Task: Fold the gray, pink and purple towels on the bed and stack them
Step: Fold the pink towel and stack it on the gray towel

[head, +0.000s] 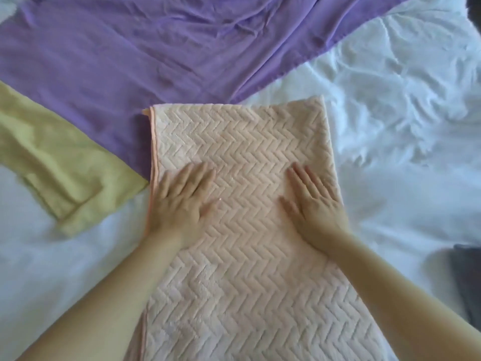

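A pale pink towel with a zigzag weave lies folded lengthwise on the white bed, running from the middle of the view down to the bottom edge. My left hand rests flat on its left side, fingers spread. My right hand lies flat on its right side, palm down. Neither hand grips anything. A large purple towel is spread out, wrinkled, beyond the pink one, across the top left. A dark gray towel shows partly at the right edge.
A yellow-green cloth lies rumpled on the left, overlapping the purple towel's near edge. White crumpled bedding fills the right side and the lower left.
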